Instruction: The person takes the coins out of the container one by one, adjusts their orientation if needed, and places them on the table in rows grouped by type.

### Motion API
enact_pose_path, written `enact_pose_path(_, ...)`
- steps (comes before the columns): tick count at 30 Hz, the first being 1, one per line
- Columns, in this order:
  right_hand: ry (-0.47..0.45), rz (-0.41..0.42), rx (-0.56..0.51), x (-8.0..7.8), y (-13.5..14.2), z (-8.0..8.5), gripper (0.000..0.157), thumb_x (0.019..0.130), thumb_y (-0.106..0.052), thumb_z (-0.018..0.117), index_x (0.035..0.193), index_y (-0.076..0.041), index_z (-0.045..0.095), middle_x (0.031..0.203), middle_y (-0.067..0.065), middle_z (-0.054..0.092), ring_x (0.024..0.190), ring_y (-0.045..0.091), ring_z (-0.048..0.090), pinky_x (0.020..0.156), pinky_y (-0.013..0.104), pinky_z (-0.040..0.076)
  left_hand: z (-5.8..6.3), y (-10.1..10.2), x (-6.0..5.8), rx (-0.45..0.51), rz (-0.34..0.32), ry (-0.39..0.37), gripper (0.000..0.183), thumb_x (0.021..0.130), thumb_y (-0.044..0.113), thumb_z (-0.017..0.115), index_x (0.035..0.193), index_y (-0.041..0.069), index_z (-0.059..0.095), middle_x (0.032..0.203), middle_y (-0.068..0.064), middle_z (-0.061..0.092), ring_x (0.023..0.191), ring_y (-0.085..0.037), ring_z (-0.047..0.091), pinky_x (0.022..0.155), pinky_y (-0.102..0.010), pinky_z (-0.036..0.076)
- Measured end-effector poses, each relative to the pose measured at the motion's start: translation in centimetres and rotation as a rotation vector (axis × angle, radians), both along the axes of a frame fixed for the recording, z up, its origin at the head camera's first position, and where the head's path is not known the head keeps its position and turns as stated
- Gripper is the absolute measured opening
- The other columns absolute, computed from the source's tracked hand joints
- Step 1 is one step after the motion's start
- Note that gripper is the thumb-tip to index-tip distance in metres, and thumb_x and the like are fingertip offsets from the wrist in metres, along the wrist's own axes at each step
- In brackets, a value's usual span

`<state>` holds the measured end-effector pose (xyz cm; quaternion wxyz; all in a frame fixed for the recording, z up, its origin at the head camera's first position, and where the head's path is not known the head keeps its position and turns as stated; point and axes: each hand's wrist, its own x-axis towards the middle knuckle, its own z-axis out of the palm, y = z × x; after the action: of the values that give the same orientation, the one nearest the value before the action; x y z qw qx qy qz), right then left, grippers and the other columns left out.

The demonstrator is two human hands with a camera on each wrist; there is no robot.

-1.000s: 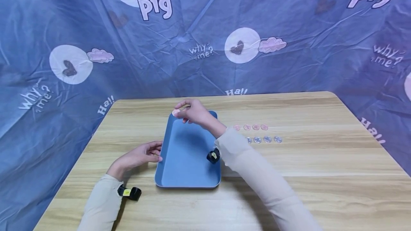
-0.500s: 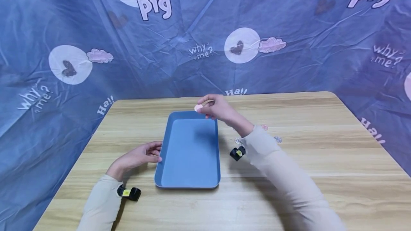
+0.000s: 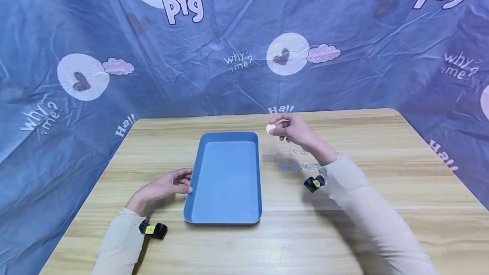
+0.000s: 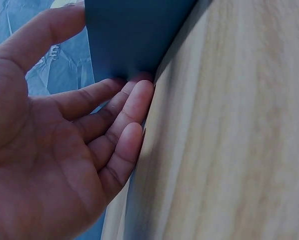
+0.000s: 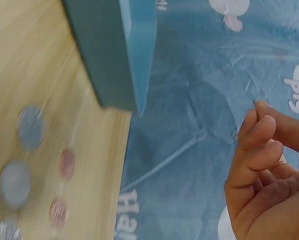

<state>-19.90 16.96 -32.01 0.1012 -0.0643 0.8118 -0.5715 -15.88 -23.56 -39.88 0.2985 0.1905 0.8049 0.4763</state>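
Observation:
A blue rectangular tray [image 3: 222,181] sits on the table. My left hand [image 3: 168,186] holds its left side, thumb at the rim and fingers against the outer wall, as the left wrist view shows with the tray wall [image 4: 132,35] close up. My right hand [image 3: 296,132] is raised to the right of the tray's far end. It pinches a small pale coin [image 3: 270,128] between thumb and index finger. The right wrist view shows these pinching fingers [image 5: 262,132] and only a thin edge of the coin.
Right of the tray lie a row of pinkish coins [image 3: 293,152] and, nearer, a row of silver coins [image 3: 294,166]. My right forearm covers part of both rows. Blue printed cloth [image 3: 214,54] hangs behind the wooden table [image 3: 363,139].
My right hand has moved right with the coin, from over the tray's far left corner to beyond its right side. The left hand and the tray stay put.

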Motion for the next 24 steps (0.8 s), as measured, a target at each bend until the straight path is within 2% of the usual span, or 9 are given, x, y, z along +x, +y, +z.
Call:
enact_pose_path(9, -0.033, -0.034, 0.099, 0.6, 4.1, -1.3, 0.037, 0.090, -0.009, 0.066, 0.121, 0.005, 0.052, 0.072, -0.011, 0.064, 0.061, 0.006, 0.052, 0.050, 0.019, 0.040, -0.1, -0.1, -0.1, 0.020, 0.000, -0.016, 0.077, 0.091, 0.018, 0.066, 0.146, -0.014, 0.022, 0.128, -0.028, 0.051, 0.107, -0.018, 0.054, 0.088, -0.017, 0.049)
enact_pose_path(15, -0.072, -0.064, 0.110, 0.8, 6.7, -2.7, 0.039, 0.090, -0.009, 0.065, 0.122, 0.007, 0.050, 0.072, -0.013, 0.065, 0.059, 0.006, 0.054, 0.049, 0.018, 0.041, -0.2, -0.1, -0.1, 0.033, -0.001, -0.026, 0.077, 0.091, 0.017, 0.066, 0.146, -0.014, 0.023, 0.127, -0.028, 0.052, 0.106, -0.017, 0.054, 0.088, -0.017, 0.049)
enact_pose_path(21, -0.108, -0.114, 0.137, 0.9, 9.4, -4.2, 0.040, 0.091, -0.012, 0.065, 0.123, 0.005, 0.049, 0.073, -0.012, 0.067, 0.061, 0.007, 0.060, 0.053, 0.021, 0.042, -0.2, -0.2, -0.1, 0.032, 0.001, -0.028, 0.077, 0.091, 0.017, 0.066, 0.146, -0.014, 0.022, 0.127, -0.027, 0.052, 0.107, -0.018, 0.053, 0.088, -0.017, 0.048)
enact_pose_path(24, -0.122, -0.134, 0.146, 1.0, 10.4, -4.9, 0.042, 0.090, -0.012, 0.065, 0.125, 0.005, 0.049, 0.074, -0.011, 0.066, 0.056, 0.004, 0.054, 0.050, 0.022, 0.040, -0.1, -0.2, -0.1, 0.030, 0.002, -0.024, 0.076, 0.091, 0.017, 0.066, 0.146, -0.014, 0.023, 0.127, -0.027, 0.052, 0.107, -0.018, 0.054, 0.088, -0.017, 0.048)
